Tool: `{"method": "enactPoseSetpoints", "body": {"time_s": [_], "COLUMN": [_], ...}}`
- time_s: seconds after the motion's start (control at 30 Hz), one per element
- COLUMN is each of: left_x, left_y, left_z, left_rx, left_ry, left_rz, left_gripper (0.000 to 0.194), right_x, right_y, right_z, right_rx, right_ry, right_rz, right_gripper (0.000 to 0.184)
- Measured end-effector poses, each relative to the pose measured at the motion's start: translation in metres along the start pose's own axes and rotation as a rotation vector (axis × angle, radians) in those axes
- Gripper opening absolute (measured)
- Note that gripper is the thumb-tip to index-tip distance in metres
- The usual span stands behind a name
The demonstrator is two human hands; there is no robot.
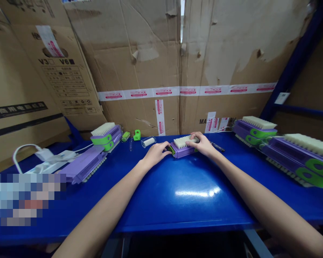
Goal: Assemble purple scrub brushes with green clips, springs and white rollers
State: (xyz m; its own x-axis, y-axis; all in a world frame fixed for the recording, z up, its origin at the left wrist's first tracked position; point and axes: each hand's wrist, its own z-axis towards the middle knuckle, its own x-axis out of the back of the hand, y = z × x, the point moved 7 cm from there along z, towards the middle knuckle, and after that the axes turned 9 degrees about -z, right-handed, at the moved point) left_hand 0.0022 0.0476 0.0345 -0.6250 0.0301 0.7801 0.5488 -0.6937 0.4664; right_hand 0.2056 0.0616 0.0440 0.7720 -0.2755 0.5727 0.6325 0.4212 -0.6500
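Note:
Near the back of the blue table lies a purple device (181,153), with a cream ribbed, bristle-like pad (181,142) on top. My left hand (156,154) pinches its left end, thumb and fingers around a green end piece (172,150). At the other end, my right hand (203,144) grips the device from above, fingers over the pad and partly hiding it. To the left of my left hand lie a clear case with a white cylinder (149,142), a green bracket-like part (137,135), a metal spring (131,144) and a small green-and-clear piece (126,136).
Similar purple devices (82,163) lie at left, and more purple devices (290,157) at right. A white power strip (54,161) with cables is at far left. Behind my right hand is a dark slim tool (218,146). Cardboard sheets (140,61) wall the back.

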Motion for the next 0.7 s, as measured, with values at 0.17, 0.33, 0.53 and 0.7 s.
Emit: {"method": "enactPoseSetpoints", "body": {"time_s": [0.17, 0.33, 0.53, 0.7], "left_x": [0.000, 0.002, -0.002, -0.001], "left_y": [0.009, 0.019, 0.026, 0.032], "left_z": [0.000, -0.001, -0.001, -0.004], "left_rx": [-0.095, -0.157, -0.244, -0.353], "left_ry": [-0.055, -0.092, -0.117, -0.101], "left_rz": [0.167, 0.343, 0.512, 0.668], "left_gripper": [0.021, 0.027, 0.028, 0.029], "right_x": [-0.001, -0.002, -0.002, -0.001], "right_y": [-0.002, 0.000, 0.001, -0.001], "right_z": [0.000, 0.000, 0.000, 0.000], "right_rx": [0.011, 0.000, -0.008, -0.007], "right_ry": [-0.004, -0.016, -0.013, -0.009], "right_rz": [0.012, 0.031, 0.046, 0.041], "right_gripper": [0.033, 0.033, 0.034, 0.034]}}
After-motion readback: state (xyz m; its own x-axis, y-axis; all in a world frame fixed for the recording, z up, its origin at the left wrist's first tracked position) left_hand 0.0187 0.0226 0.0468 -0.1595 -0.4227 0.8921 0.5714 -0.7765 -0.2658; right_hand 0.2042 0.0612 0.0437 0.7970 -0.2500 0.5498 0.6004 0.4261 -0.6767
